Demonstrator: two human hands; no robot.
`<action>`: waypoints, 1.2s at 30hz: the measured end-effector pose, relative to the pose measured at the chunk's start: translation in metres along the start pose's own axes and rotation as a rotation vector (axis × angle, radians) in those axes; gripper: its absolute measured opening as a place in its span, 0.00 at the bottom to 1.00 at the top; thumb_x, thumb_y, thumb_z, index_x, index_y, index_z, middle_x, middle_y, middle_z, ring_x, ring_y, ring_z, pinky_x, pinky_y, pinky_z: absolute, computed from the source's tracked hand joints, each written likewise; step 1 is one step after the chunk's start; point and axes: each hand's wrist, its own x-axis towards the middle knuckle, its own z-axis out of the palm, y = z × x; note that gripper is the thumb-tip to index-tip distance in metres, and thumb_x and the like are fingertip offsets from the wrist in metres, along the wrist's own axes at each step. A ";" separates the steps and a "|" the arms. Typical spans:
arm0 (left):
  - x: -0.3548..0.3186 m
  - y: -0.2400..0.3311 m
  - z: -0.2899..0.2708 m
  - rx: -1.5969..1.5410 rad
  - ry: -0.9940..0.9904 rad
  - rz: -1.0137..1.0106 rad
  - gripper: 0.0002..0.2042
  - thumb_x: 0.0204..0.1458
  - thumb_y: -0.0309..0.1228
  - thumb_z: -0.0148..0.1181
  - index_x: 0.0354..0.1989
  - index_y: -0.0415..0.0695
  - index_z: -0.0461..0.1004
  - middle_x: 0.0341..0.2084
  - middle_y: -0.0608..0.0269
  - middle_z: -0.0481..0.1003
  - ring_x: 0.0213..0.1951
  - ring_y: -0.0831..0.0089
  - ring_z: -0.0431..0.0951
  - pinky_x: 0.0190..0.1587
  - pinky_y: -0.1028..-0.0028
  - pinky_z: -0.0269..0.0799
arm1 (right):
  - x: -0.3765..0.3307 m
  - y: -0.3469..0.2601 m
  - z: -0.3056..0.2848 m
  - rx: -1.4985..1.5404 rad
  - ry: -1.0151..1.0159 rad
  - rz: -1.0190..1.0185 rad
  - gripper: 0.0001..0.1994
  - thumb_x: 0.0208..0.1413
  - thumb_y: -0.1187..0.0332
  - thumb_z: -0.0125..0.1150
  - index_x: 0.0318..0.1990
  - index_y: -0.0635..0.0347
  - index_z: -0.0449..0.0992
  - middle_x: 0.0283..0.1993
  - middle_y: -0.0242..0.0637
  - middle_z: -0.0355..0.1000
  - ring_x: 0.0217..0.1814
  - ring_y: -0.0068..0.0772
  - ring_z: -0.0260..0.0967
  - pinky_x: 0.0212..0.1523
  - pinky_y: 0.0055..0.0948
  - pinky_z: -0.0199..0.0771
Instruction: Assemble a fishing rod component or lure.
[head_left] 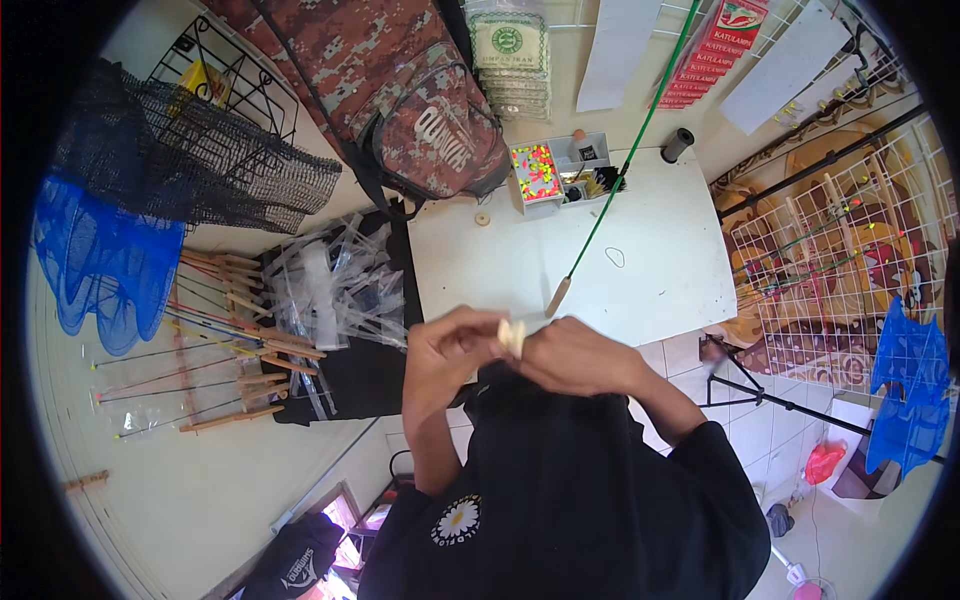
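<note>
Close to my chest, over the table's near edge, both hands meet at a small cream-coloured spool-like piece (511, 338). The thumb and fingers of my left hand (448, 348) pinch it. My right hand (582, 356) is curled closed against its other side, back of the hand up; its fingertips are hidden, so what they grip does not show. Just beyond lies a thin green fishing rod (610, 205) with a wooden handle (558, 298), pointing away across the white table (480, 270). A small loop of thin line (614, 257) rests to the rod's right.
A divided box (540, 203) of bright floats and a small pale ring (482, 219) sit farther back. The camouflage bag (420, 110) stands at the back left, a dark spool (677, 145) at the back right. Wood-handled rods (265, 340) and plastic sleeves (335, 280) are left.
</note>
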 end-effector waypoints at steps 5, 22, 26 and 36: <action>-0.002 -0.011 -0.002 0.325 0.154 -0.069 0.13 0.47 0.17 0.66 0.43 0.35 0.79 0.34 0.58 0.76 0.38 0.73 0.79 0.44 0.77 0.75 | 0.008 -0.005 -0.034 -0.196 -0.081 0.327 0.07 0.60 0.68 0.50 0.37 0.62 0.66 0.16 0.45 0.66 0.22 0.55 0.69 0.25 0.46 0.68; 0.013 -0.014 0.007 0.059 0.229 0.089 0.16 0.48 0.17 0.65 0.47 0.31 0.75 0.38 0.59 0.75 0.40 0.75 0.77 0.46 0.77 0.73 | 0.010 -0.004 -0.013 -0.058 -0.082 0.161 0.06 0.58 0.69 0.50 0.34 0.63 0.67 0.22 0.45 0.69 0.25 0.52 0.69 0.31 0.45 0.68; 0.015 -0.012 0.006 0.057 0.128 0.113 0.15 0.48 0.17 0.65 0.46 0.32 0.76 0.36 0.60 0.76 0.39 0.75 0.77 0.45 0.77 0.73 | 0.005 0.022 -0.006 -0.139 -0.007 0.173 0.05 0.56 0.71 0.51 0.34 0.64 0.70 0.25 0.46 0.70 0.35 0.50 0.69 0.41 0.42 0.67; 0.046 -0.052 0.002 0.398 0.324 0.169 0.14 0.50 0.21 0.65 0.46 0.34 0.75 0.37 0.61 0.74 0.37 0.78 0.74 0.44 0.77 0.71 | 0.011 0.029 -0.007 -0.322 0.200 0.218 0.05 0.53 0.73 0.58 0.37 0.62 0.73 0.39 0.40 0.71 0.54 0.46 0.64 0.57 0.42 0.65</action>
